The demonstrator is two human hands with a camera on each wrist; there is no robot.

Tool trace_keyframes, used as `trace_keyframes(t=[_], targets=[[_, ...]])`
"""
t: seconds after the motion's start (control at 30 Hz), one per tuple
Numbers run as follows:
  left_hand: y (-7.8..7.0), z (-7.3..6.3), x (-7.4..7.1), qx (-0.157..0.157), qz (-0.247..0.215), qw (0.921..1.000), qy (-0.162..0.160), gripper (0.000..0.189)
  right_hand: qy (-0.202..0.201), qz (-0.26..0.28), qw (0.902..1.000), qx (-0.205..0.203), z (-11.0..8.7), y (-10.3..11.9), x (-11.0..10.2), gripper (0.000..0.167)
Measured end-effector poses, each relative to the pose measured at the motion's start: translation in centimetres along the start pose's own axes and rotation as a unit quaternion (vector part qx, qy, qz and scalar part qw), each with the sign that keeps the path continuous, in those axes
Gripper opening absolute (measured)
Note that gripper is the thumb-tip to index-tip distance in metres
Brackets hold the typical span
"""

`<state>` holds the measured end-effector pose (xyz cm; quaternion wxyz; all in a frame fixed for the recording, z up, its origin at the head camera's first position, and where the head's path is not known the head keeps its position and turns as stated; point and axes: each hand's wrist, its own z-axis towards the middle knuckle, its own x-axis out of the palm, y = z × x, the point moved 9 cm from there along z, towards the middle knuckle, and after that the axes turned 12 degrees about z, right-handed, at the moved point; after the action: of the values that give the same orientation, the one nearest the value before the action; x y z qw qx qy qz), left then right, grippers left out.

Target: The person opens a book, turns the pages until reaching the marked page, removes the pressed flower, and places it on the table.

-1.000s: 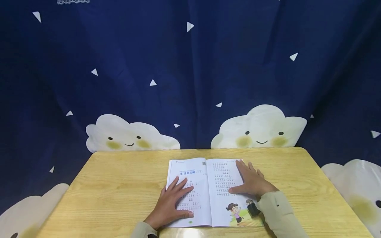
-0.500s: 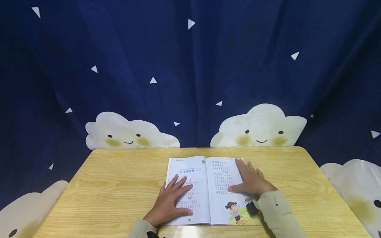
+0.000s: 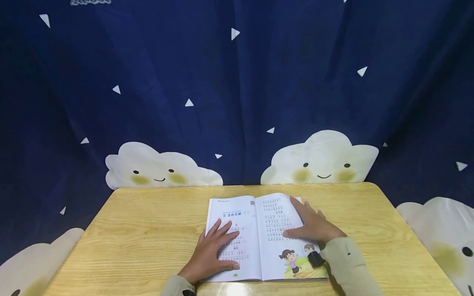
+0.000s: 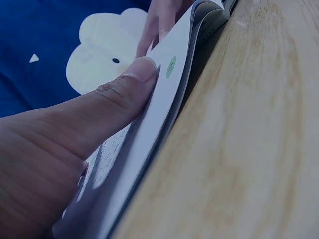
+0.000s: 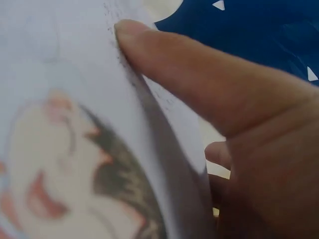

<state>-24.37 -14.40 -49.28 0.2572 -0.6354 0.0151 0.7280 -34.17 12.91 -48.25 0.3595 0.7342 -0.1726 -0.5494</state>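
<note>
An open book [image 3: 247, 263] with printed text lies on the table. My left hand [image 3: 212, 253] rests on its left page, fingers spread and thumb [image 4: 119, 97] pressing near the lower margin by a green page mark. On the right page [image 3: 268, 259], my right hand [image 3: 312, 224] reaches over the outer edge with fingers extended, the index finger by the upper corner. The right thumb [image 5: 164, 55] lies on that page in the right wrist view, above a drawn child's face [image 5: 55, 169]. The paper bulges up there. Whether any fingers are under the sheet is hidden.
The wooden table [image 3: 137, 234] extends to both sides of the book. Behind it hangs a dark blue curtain [image 3: 166, 82] with white triangles and smiling clouds [image 3: 322, 158]. Dark wrist devices [image 3: 315, 259] sit at the cuffs of light sleeves [image 3: 349, 263].
The top of the right page now bows upward, and its upper corner has shifted slightly left with the right index finger. My left hand stays in place. The head view tilted slightly.
</note>
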Motion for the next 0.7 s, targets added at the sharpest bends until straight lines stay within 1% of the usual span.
trace_keyframes(t=[0.1,0.2,0.43,0.53,0.63,0.7], targets=[[-0.1,0.0,-0.1,0.002,0.001,1.0,-0.001,0.088,0.006,0.018,0.9998,0.005,0.0,-0.2,-0.2,0.123],[-0.1,0.0,-0.1,0.003,0.001,1.0,-0.003,0.088,0.011,0.035,0.9992,0.011,0.0,-0.3,-0.4,0.118],[0.0,0.0,-0.1,-0.003,-0.001,1.0,-0.001,0.088,0.027,0.09,0.9942,0.053,-0.3,-1.1,-0.5,0.103],[0.0,0.0,0.0,-0.007,-0.001,1.0,0.001,0.087,0.028,0.098,0.9937,0.046,-0.4,-0.9,-0.7,0.099],[0.0,0.0,0.1,-0.012,-0.002,0.9999,0.005,0.087,0.022,0.099,0.9945,0.027,-0.4,-0.5,-1.1,0.096],[0.0,0.1,0.1,-0.016,0.0,0.9998,0.009,0.087,0.015,0.107,0.9939,0.023,-0.5,-0.3,-1.4,0.093]])
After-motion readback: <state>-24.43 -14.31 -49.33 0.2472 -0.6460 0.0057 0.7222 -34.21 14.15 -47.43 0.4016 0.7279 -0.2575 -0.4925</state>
